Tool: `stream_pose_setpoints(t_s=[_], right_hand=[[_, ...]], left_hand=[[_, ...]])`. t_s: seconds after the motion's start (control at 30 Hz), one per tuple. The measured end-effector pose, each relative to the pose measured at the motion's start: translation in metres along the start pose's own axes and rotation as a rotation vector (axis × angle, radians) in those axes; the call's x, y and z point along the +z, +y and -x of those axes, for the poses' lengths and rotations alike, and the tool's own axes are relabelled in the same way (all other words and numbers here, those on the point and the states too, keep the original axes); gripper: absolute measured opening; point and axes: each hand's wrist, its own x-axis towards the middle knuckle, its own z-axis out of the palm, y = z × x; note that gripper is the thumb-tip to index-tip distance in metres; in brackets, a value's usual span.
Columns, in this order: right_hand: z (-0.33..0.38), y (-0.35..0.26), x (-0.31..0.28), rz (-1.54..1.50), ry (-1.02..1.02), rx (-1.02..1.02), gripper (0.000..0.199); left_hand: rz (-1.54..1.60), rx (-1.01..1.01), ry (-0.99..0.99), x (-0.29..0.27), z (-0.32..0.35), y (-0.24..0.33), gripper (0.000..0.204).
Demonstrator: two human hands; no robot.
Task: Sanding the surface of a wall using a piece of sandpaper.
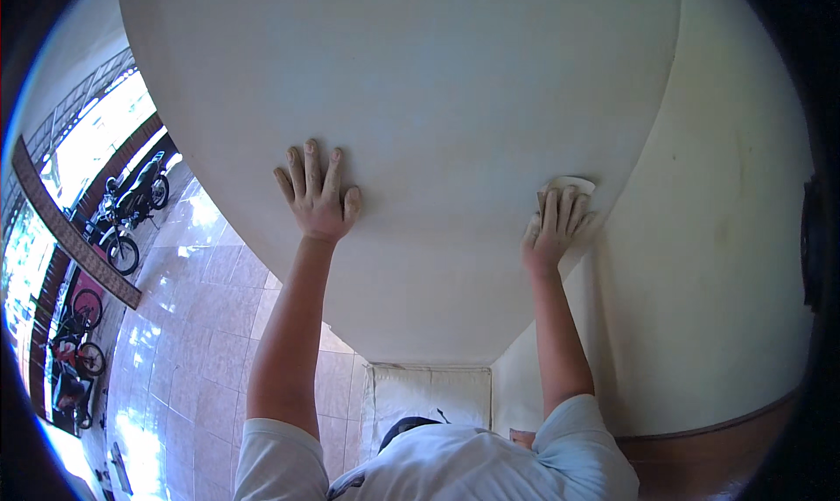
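A broad, smooth, off-white panel (pixel 420 107) fills the middle of the view. My left hand (pixel 317 195) lies flat against it with the fingers spread, holding nothing. Farther right, close to the panel's right edge, my right hand (pixel 556 225) presses a pale piece of sandpaper (pixel 573 184) to the surface. The sheet's curved upper edge shows past my fingertips; the rest is hidden under the fingers. Pale dust coats the fingers of both hands.
A cream wall (pixel 717 195) with a brown strip (pixel 709 444) at its base stands to the right. Below the panel lies a whitish padded piece (pixel 429 396). Shiny floor tiles (pixel 192 326) spread left, toward a motorcycle (pixel 131 203), a second bike (pixel 79 335) and a dark post (pixel 74 234).
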Motion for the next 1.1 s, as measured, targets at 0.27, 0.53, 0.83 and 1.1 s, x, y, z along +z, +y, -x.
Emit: stream_pose_setpoints(t_s=[0.27,0.53,0.83,1.1], right_hand=[[-0.082,-0.021,-0.027,-0.064,0.004,0.056,0.051],[0.026,-0.015,-0.004,-0.085,-0.140,0.095,0.052],[0.034,0.005,0.005,-0.055,-0.088,0.023,0.050],[0.028,-0.002,-0.002,-0.141,-0.120,0.102,0.049]], left_hand=[[-0.018,0.032,-0.050,-0.006,-0.004,-0.002,0.058],[-0.010,-0.005,-0.020,-0.002,-0.003,-0.002,0.055],[0.007,-0.004,-0.005,-0.003,-0.009,0.000,0.057],[-0.006,-0.011,-0.002,-0.001,-0.007,-0.001,0.056]])
